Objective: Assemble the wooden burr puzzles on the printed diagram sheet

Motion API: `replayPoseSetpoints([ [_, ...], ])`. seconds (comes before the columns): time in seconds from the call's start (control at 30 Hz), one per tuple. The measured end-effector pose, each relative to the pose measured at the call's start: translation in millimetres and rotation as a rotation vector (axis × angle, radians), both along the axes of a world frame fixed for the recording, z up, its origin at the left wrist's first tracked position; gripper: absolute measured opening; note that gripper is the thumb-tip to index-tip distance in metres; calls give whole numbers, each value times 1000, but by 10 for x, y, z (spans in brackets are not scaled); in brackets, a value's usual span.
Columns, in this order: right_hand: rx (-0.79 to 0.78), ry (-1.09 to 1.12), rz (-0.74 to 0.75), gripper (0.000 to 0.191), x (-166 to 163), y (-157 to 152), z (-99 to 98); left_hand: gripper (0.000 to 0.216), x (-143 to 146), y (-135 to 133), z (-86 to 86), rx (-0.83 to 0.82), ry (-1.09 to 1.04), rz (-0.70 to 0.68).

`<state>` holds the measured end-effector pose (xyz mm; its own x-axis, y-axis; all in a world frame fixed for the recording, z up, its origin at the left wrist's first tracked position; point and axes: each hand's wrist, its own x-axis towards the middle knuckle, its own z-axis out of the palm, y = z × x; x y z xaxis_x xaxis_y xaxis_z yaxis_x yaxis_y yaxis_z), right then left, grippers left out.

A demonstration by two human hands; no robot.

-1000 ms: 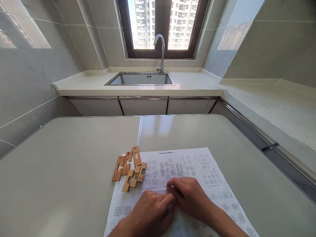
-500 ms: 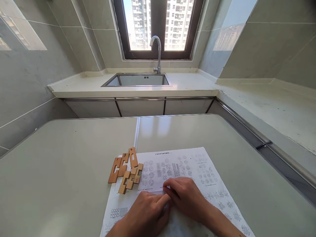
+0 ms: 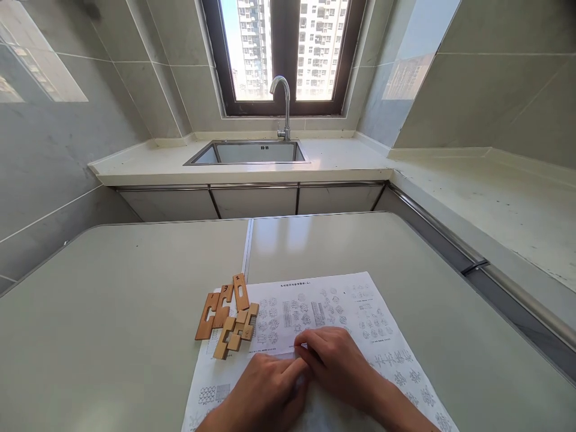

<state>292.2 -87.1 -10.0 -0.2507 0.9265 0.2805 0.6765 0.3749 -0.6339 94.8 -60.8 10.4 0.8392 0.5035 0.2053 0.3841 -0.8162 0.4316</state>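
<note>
My left hand (image 3: 265, 387) and my right hand (image 3: 335, 366) lie over the lower middle of a printed sheet (image 3: 315, 300), their fingertips meeting. Both have curled fingers; whatever they hold, if anything, is hidden beneath them. Rows of small puzzle diagrams cover the sheet, with a crease across it near my fingers. Left of my hands, apart from them, several notched wooden puzzle pieces form a cluster on the sheet's upper left edge. Darker flat ones include a piece marked 2 (image 3: 241, 292) and a slotted leftmost piece (image 3: 207, 318); a paler, thicker notched piece (image 3: 224, 339) lies nearer me.
The sheet lies on a pale table (image 3: 112, 288) with a seam down its middle. Beyond the table are a white counter (image 3: 337, 153), a sink (image 3: 252, 162) and a tap (image 3: 287, 108) under a window. Another counter (image 3: 504, 192) runs along the right.
The view has tilted and shifted slightly, so everything sits a little lower and farther left. My hands and the wooden pieces keep their places on the sheet.
</note>
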Motion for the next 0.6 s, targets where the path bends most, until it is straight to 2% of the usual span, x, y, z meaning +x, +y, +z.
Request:
replayPoseSetpoints([
  [0.6,12,3,-13,17,-8,9,2,20,8,5,57,-14,4,-12],
])
